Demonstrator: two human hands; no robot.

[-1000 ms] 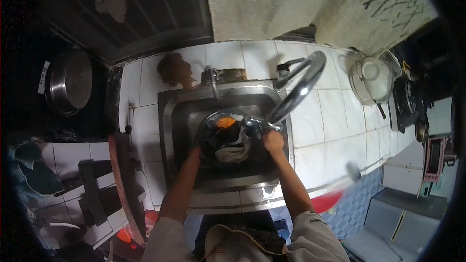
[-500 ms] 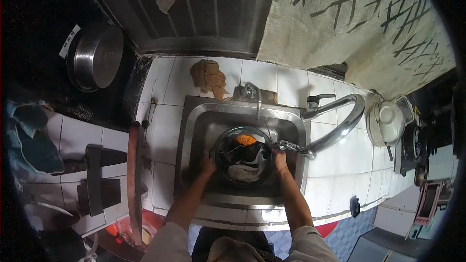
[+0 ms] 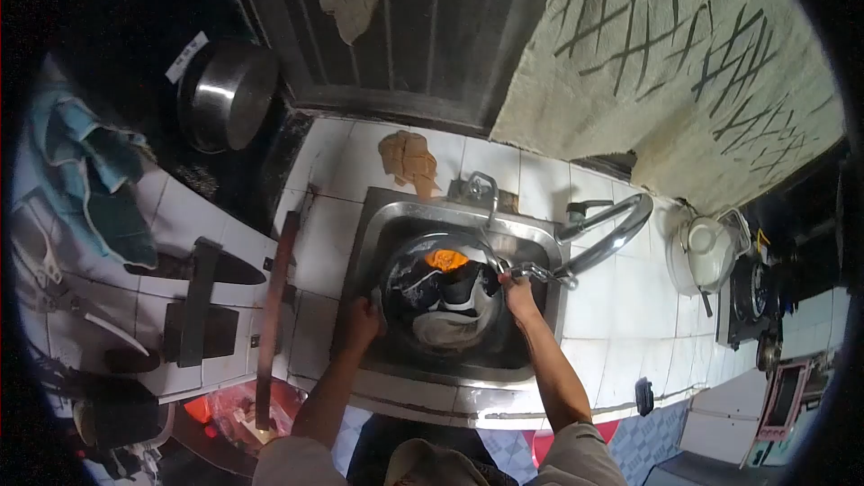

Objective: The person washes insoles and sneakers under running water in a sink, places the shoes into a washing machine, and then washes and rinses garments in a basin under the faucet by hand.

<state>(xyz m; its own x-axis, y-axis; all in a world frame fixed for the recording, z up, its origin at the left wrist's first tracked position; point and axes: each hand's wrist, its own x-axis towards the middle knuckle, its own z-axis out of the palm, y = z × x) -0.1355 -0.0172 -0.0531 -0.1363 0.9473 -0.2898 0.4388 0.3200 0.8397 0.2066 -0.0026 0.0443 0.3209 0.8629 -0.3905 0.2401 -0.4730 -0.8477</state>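
A round, see-through bowl (image 3: pixel 416 339) sits in the steel sink (image 3: pixel 360 232). It holds an orange piece (image 3: pixel 445 259), black items and a greyish-white piece (image 3: pixel 448 328) whose kinds I cannot make out. At the bowl's left side my left hand (image 3: pixel 365 320) is closed on the rim, its fingertips partly hidden. My right hand (image 3: pixel 517 295) grips the rim on the right, just under the end of the curved chrome faucet (image 3: pixel 621 234). A shiny streak (image 3: pixel 533 272) runs from the faucet's end to the bowl; whether water or metal, I cannot tell.
Behind the sink lie a small tap (image 3: pixel 481 187) and a brown crumpled cloth (image 3: pixel 408 160). A pale pot (image 3: pixel 706 241) stands to the right. On the left are a steel pan (image 3: pixel 236 94), a green cloth (image 3: pixel 112 189) and an upright wooden plank (image 3: pixel 275 324).
The bowl's near side has tipped or shifted slightly, and my left hand has moved a little left. The whole view has also turned and shifted. Both hands stay at the rim.
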